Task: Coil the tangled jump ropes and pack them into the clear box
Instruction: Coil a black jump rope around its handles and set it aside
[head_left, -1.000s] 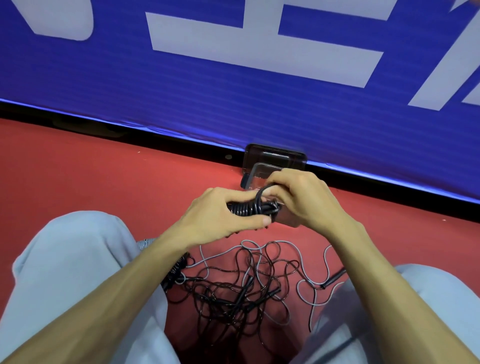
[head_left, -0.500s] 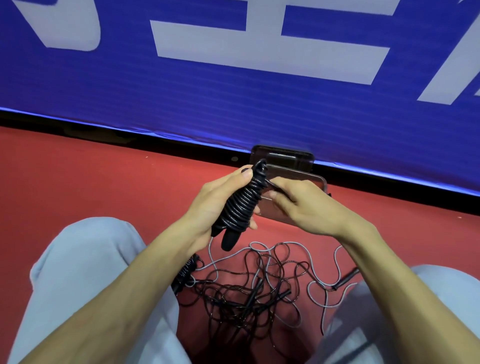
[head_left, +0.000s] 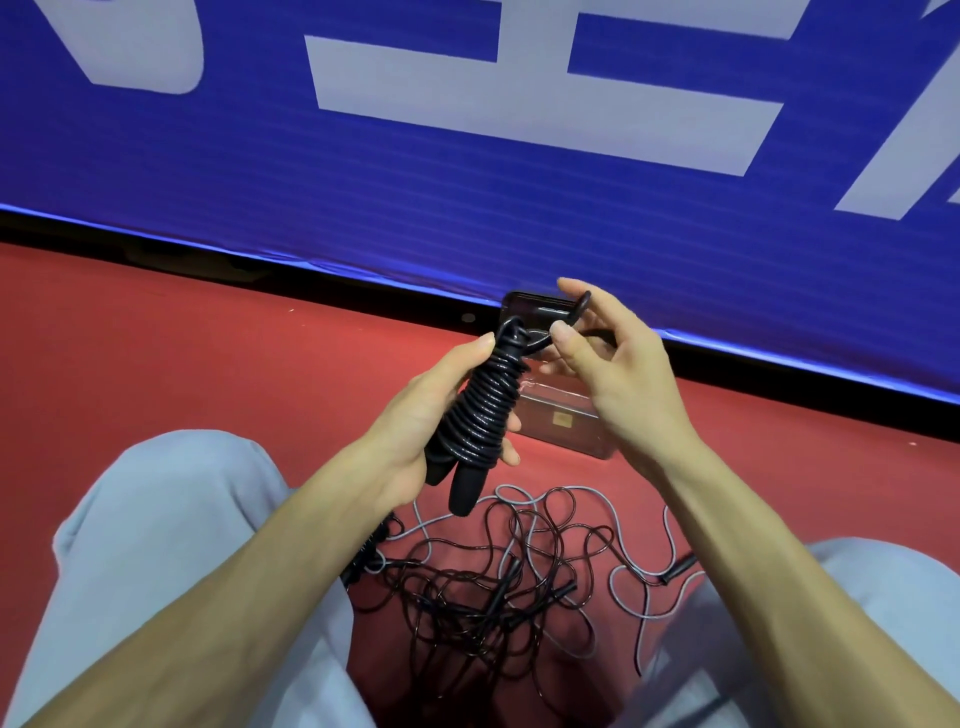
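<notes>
black coiled rope (head_left: 483, 410) upright, handles down

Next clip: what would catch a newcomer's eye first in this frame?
The coiled jump rope gripped in the left hand at centre frame, with the right hand pinching its loose end. Below, between the knees, a tangle of ropes sprawls on the red floor; the clear box sits just beyond the hands.
</notes>
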